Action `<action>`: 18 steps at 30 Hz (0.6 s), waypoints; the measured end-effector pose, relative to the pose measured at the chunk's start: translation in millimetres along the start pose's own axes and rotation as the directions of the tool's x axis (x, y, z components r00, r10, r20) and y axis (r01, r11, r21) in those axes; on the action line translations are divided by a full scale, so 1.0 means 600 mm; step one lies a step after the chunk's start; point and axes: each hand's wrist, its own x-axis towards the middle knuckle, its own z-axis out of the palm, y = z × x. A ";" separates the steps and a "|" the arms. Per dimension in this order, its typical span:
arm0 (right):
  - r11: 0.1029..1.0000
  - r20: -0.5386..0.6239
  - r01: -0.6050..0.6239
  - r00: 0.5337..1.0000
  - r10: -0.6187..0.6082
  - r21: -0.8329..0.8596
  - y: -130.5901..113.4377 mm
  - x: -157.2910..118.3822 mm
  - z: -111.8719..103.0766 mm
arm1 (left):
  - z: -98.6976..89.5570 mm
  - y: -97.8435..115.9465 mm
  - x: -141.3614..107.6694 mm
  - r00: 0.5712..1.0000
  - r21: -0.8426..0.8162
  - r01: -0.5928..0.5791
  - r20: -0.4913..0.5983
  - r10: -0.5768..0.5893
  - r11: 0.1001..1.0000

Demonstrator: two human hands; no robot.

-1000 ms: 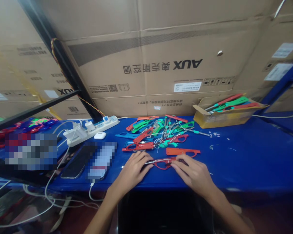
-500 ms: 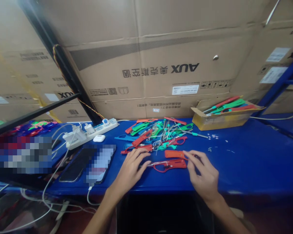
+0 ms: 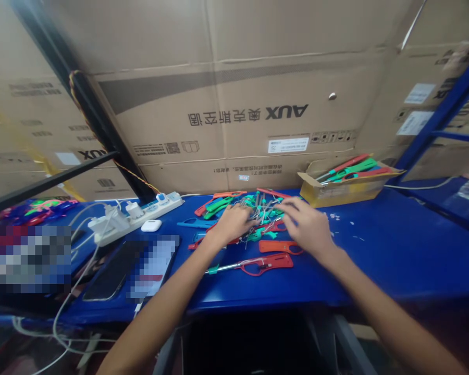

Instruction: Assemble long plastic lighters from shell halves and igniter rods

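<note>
- pile of lighter parts (image 3: 266, 212) sits on the blue table (image 3: 391, 250), and i think my step right now is picking through it for a part.
- left hand (image 3: 233, 224) is on the left side of the pile. its fingers are bent and the tips are hidden, so i cannot tell if they pinch something.
- right hand (image 3: 307, 224) is at the right side. its fingers are bent and a bit apart. i cannot tell if the tips touch a part.
- red lighter (image 3: 271, 262) lies near the front edge, its metal rod (image 3: 230, 266) pointing left. no finger holds it.
- orange handle (image 3: 273, 246) lies between the pile and the red lighter.
- white wires (image 3: 266, 205) run over the parts and look tangled to me.
- next move calls for a small, soft pinch, i think, so one part comes free without dragging others along.
</note>
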 end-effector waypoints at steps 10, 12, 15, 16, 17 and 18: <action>1.000 0.340 0.023 0.940 -0.025 0.011 0.107 0.062 0.073 | -0.007 -0.061 -0.027 0.990 0.029 0.139 0.002 -0.139 0.990; 0.997 0.401 0.031 0.914 -0.055 0.066 0.113 0.050 0.071 | -0.014 -0.071 -0.032 0.982 0.041 0.190 0.000 -0.191 0.981; 0.989 0.472 0.031 0.877 -0.095 0.142 0.118 0.049 0.062 | -0.024 -0.083 -0.038 0.960 0.070 0.279 -0.020 -0.278 0.958; 0.986 0.495 0.030 0.862 -0.108 0.163 0.119 0.051 0.059 | -0.026 -0.088 -0.040 0.952 0.077 0.305 -0.030 -0.304 0.949; 0.983 0.520 0.029 0.846 -0.121 0.182 0.120 0.054 0.056 | -0.027 -0.092 -0.042 0.944 0.082 0.329 -0.041 -0.327 0.941; 0.980 0.544 0.026 0.829 -0.131 0.197 0.121 0.055 0.053 | -0.028 -0.097 -0.044 0.936 0.085 0.350 -0.052 -0.347 0.933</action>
